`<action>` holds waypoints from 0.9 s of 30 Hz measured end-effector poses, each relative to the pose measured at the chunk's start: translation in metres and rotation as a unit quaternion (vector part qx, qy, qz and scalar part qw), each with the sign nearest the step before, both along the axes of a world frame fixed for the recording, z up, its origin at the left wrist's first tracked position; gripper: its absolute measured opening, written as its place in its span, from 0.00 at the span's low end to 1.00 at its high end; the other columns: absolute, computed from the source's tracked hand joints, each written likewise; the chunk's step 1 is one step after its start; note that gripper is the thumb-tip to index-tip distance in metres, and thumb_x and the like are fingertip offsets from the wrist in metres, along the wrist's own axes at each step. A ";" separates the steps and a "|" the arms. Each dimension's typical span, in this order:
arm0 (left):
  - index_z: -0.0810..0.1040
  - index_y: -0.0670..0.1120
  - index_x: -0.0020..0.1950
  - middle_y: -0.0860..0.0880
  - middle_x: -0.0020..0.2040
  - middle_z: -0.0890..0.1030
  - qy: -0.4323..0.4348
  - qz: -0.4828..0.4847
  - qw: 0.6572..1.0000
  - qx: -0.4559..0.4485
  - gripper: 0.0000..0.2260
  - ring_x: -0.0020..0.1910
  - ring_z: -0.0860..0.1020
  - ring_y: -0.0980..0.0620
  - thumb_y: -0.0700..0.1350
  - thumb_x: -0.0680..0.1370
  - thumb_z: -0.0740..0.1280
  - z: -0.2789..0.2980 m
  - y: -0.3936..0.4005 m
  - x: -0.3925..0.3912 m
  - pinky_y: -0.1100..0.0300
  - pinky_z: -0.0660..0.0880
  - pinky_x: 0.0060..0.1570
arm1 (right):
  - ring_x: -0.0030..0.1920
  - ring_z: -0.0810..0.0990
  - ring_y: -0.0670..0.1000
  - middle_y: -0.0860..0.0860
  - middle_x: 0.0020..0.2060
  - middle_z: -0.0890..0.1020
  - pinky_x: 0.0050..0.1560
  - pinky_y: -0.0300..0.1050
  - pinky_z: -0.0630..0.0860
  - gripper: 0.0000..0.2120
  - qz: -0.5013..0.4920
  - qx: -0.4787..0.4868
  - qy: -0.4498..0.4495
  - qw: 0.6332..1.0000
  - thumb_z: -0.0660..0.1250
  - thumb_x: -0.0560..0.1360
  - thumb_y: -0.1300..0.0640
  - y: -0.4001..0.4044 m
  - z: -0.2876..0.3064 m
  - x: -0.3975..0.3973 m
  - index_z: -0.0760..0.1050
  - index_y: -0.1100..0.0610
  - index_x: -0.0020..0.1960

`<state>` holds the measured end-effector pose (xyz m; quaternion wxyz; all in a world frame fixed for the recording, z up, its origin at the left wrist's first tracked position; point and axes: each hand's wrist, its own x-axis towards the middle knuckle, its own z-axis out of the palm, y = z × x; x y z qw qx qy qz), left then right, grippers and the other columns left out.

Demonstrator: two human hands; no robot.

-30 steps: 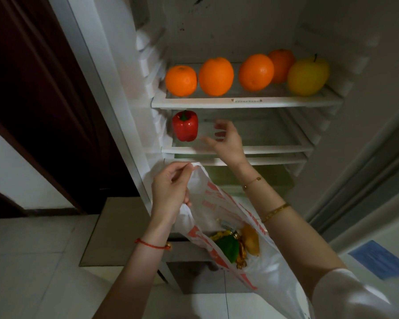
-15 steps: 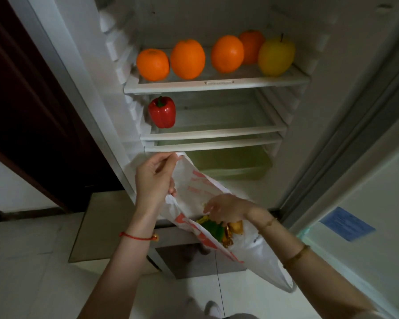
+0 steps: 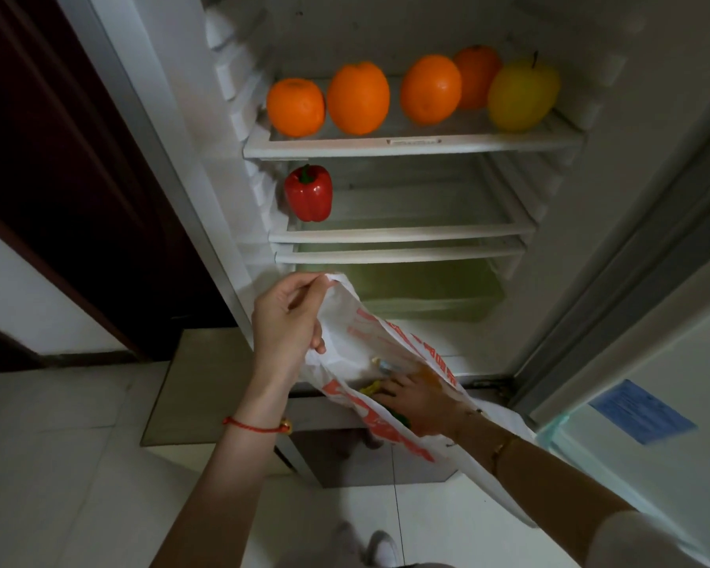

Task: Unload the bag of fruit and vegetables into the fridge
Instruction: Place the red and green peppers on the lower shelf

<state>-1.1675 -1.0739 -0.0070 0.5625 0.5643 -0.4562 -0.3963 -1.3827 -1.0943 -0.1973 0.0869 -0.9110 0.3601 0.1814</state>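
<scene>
Holding the white plastic bag (image 3: 357, 342) up by its rim: left hand (image 3: 285, 325), fingers pinched shut on the edge, in front of the open fridge (image 3: 410, 143). Right hand (image 3: 421, 397) deep inside the bag among yellow and green produce; grip hidden, cannot tell. Above both hands, a red pepper (image 3: 309, 193) on the middle shelf, oranges (image 3: 358, 98) on the top one.

Red cord bracelet (image 3: 255, 425); gold bangle (image 3: 503, 448); white sleeve (image 3: 648, 539).
</scene>
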 end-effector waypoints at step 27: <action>0.82 0.41 0.54 0.57 0.27 0.78 0.010 -0.010 1.000 -0.003 0.06 0.18 0.68 0.57 0.41 0.80 0.68 0.003 -0.037 -0.004 0.62 0.70 0.21 | 0.59 0.77 0.46 0.48 0.60 0.77 0.59 0.37 0.76 0.31 -0.369 -0.019 -0.637 0.676 0.76 0.72 0.51 -0.100 0.223 0.030 0.67 0.56 0.70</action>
